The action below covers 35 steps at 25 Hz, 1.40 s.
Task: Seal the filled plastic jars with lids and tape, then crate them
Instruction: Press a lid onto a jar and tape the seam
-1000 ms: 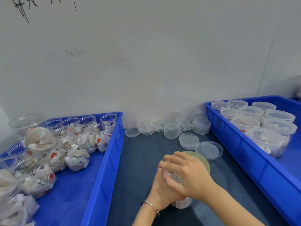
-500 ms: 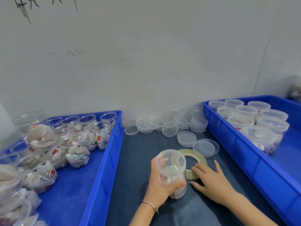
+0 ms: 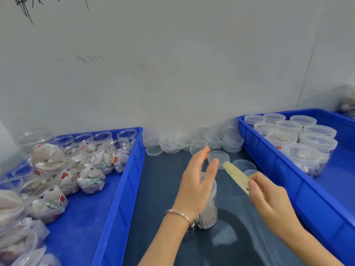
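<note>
A filled clear plastic jar (image 3: 209, 212) with its lid on stands on the dark table, mostly hidden behind my left hand (image 3: 197, 181). That hand hovers above and in front of the jar with fingers spread, holding nothing. My right hand (image 3: 269, 198) pinches the yellowish tape roll (image 3: 235, 174), lifted off the table and seen edge-on, just right of the jar.
A blue crate (image 3: 124, 185) on the left holds open jars of tea bags (image 3: 90, 179). A blue crate (image 3: 272, 169) on the right holds lidded jars (image 3: 301, 156). Loose clear lids (image 3: 211, 141) lie stacked along the wall.
My right hand has picked the tape roll up off the table. My left hand has let go of the jar and risen above it with fingers spread.
</note>
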{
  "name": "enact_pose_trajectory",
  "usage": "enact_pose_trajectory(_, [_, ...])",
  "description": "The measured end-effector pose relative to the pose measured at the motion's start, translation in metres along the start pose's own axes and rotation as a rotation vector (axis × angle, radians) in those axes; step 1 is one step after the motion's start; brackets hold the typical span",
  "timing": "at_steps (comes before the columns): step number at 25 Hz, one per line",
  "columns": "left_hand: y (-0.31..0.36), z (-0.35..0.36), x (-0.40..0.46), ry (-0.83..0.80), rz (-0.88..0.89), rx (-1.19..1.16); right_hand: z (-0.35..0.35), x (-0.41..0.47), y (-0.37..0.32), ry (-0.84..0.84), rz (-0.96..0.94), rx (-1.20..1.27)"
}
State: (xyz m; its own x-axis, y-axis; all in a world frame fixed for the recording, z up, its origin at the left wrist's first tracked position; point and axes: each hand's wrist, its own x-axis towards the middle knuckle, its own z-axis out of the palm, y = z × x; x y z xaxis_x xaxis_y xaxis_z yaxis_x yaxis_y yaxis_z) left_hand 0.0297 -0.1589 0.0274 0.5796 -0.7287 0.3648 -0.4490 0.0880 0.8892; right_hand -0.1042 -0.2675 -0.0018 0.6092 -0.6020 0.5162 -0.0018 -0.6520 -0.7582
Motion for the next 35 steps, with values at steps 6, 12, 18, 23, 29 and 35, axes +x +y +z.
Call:
enact_pose_trajectory(6, [0.010,0.015,-0.012,-0.163,-0.123,0.055,0.003,-0.010,-0.017,0.016,-0.100,-0.202])
enact_pose_trajectory(12, [0.010,0.025,-0.033,0.010,0.072,0.138,0.007,-0.013,-0.029,0.080,-0.198,-0.406])
enact_pose_trajectory(18, [0.010,0.011,-0.027,0.338,-0.020,-0.161,0.001,-0.015,-0.023,0.033,-0.336,-0.446])
enact_pose_trajectory(23, [0.017,0.006,-0.030,0.205,-0.014,0.018,0.003,-0.013,-0.020,0.059,-0.365,-0.505])
enact_pose_trajectory(29, [0.022,0.003,-0.033,0.107,-0.053,-0.221,0.001,-0.009,-0.023,0.046,-0.328,-0.520])
enact_pose_trajectory(35, [0.019,-0.005,-0.033,0.104,-0.090,-0.200,-0.006,-0.015,-0.029,-0.040,-0.313,-0.504])
